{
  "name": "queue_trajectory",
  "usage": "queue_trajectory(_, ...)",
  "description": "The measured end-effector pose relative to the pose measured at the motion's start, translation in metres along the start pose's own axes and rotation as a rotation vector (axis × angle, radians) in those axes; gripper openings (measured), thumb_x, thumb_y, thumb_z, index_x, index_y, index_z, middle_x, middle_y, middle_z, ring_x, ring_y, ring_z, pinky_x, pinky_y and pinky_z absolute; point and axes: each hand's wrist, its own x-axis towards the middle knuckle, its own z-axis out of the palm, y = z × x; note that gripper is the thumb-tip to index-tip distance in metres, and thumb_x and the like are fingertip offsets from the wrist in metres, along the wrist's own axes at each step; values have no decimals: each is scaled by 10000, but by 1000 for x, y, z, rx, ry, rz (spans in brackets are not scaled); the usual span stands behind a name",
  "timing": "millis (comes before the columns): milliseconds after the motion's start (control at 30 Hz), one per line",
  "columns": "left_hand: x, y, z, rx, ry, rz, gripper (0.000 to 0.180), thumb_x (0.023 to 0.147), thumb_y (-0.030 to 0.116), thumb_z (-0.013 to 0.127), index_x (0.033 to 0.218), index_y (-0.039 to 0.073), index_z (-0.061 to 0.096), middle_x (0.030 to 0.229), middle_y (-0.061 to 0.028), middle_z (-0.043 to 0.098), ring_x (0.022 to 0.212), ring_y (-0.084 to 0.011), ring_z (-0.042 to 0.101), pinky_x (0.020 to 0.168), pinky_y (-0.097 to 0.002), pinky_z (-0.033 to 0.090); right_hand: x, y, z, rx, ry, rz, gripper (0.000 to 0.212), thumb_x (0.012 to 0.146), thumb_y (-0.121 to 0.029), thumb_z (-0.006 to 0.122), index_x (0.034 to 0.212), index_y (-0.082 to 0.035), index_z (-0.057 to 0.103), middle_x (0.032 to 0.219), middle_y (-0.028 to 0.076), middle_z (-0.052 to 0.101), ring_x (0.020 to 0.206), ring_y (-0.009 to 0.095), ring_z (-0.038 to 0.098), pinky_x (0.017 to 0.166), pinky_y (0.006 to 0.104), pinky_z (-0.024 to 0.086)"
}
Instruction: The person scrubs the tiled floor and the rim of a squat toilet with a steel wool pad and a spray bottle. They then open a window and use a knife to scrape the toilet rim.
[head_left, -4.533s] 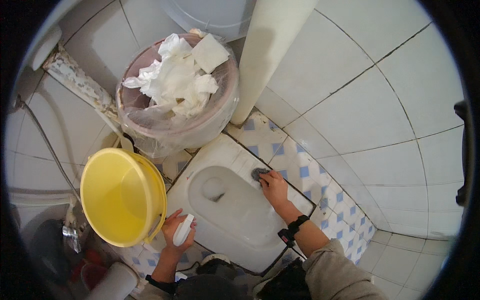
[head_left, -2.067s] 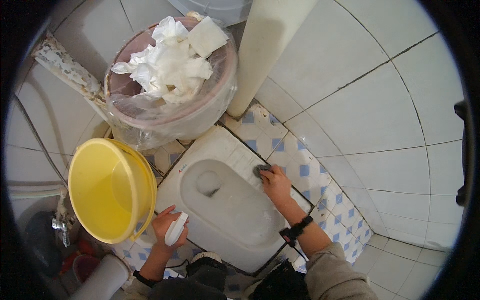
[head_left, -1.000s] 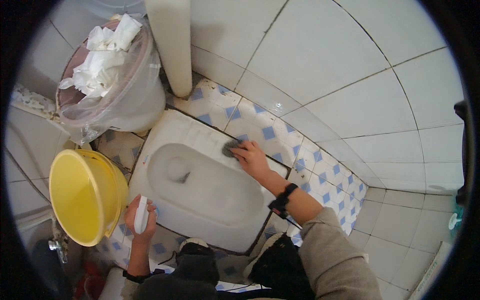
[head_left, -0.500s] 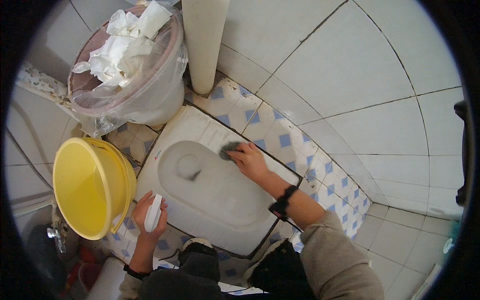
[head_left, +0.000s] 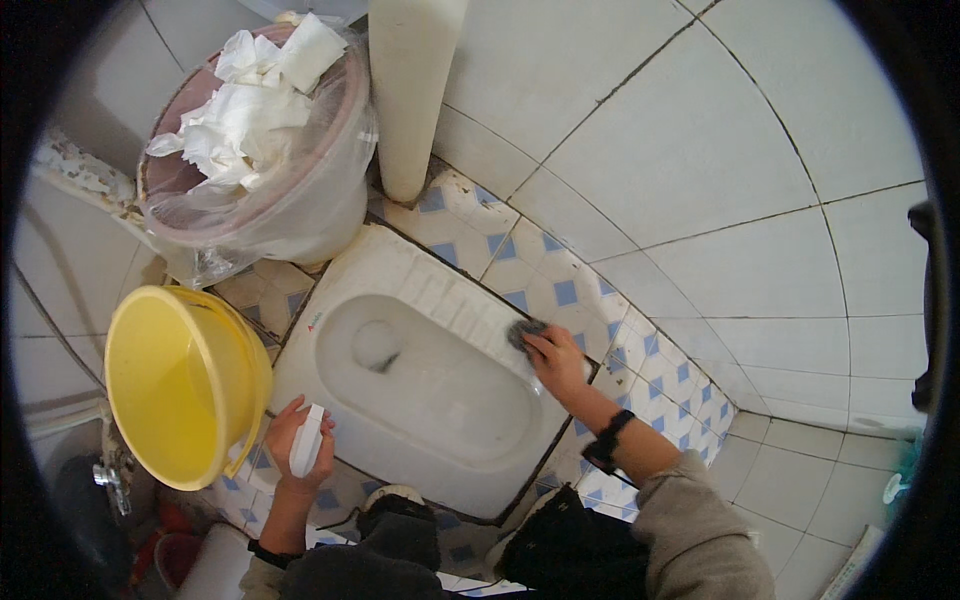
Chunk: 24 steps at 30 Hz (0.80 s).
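A white squat toilet pan (head_left: 440, 300) is set in the blue-and-white tiled floor below me. My right hand (head_left: 558, 362) presses a dark grey scouring pad (head_left: 524, 331) onto the pan's ribbed right foot-rest. My left hand (head_left: 296, 436) grips a small white bottle (head_left: 307, 440) at the pan's near left edge. A black band sits on my right wrist (head_left: 607, 442).
A yellow plastic bucket (head_left: 180, 385) stands left of the pan. A pink bin (head_left: 262, 165) lined with clear plastic and full of white paper stands behind it. A cream pipe (head_left: 410, 90) rises against the white tiled wall. My knees are at the bottom edge.
The view has swung about over the pan. My right hand keeps the pad on the right foot-rest, shifting slightly along it. My left hand still holds the white bottle by the bucket.
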Motion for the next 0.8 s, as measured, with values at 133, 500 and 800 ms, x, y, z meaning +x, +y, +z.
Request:
queue_trajectory(133,2,1,5,-13,-1,-12,97,699,3,620,781,27,666,744,-94,704,692,-270,697,929,-501,535,82,-55,56,101,227,-93,177,783,-68,711,959,-61,727,896,126,600,892,339,590,774,419,502)
queue_trajectory(500,6,-1,2,9,-37,68,152,694,4,636,840,22,673,771,-104,712,712,-279,708,937,-505,533,-20,-21,-7,61,-63,214,195,782,-71,718,976,-75,738,861,104,573,877,310,595,739,413,513)
queue_trajectory(800,10,-1,0,58,-74,182,185,691,20,640,873,20,676,773,-105,711,717,-276,713,929,-513,533,134,-96,81,108,184,-17,166,783,-83,699,943,-67,739,899,135,604,880,350,599,760,440,511)
